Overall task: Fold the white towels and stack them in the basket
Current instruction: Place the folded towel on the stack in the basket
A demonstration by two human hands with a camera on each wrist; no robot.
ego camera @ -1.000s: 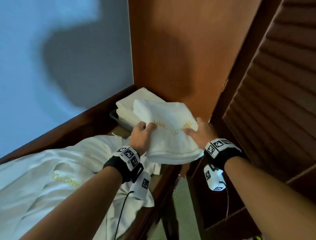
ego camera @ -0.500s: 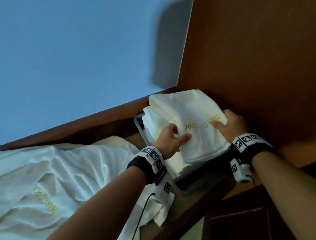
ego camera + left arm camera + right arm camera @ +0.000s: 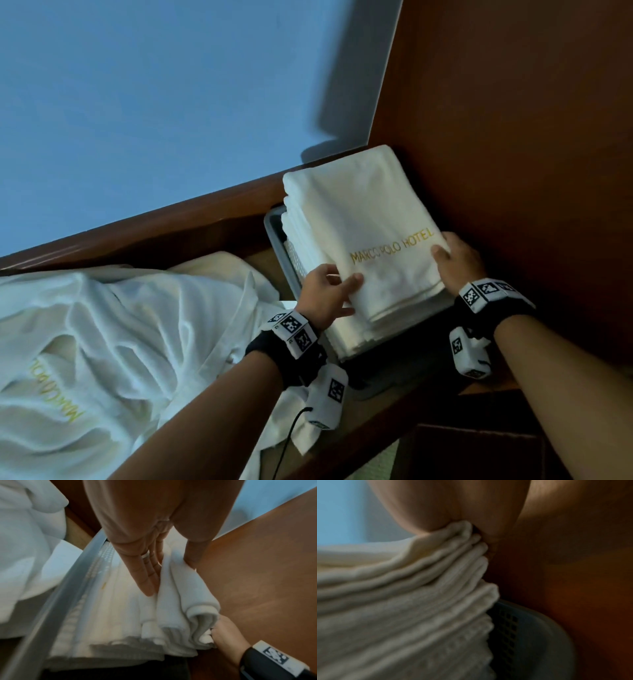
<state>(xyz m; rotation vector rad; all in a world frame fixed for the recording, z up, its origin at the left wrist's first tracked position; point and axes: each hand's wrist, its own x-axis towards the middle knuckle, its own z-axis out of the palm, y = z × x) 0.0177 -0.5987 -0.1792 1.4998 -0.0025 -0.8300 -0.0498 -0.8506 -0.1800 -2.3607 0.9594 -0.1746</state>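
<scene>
Head view: a folded towel (image 3: 363, 233) with gold lettering "MARCO POLO HOTEL" tops the stack of towels (image 3: 308, 246) in the grey basket (image 3: 274, 226), right of centre against a wooden panel (image 3: 513, 137). Only this view shows the lettering and both hands whole.
Left hand (image 3: 325, 294): at the towel's lower left edge, thumb on top.
Right hand (image 3: 459, 260): at the lower right edge, thumb on top.
Loose linen (image 3: 120, 342): one crumpled white heap, lower left, also gold-lettered.
Wall (image 3: 171, 102): blue, upper left.

Left wrist view: only here are the left fingers (image 3: 147, 574) seen from below, straight and pressed together under the top towel (image 3: 181, 588), thumb above, pinching it. Basket rim (image 3: 68, 588) runs along the left; right hand (image 3: 226, 634) at lower right.

Right wrist view: blurred; right hand (image 3: 453, 507) clamps the towel's layered edge (image 3: 436, 561), fingers themselves hidden, so I cannot tell their spread. Basket's perforated wall (image 3: 522, 628) sits lower right, seen nowhere else.

Counts: two hands, one basket, one heap; stacked towels too bunched to count.
</scene>
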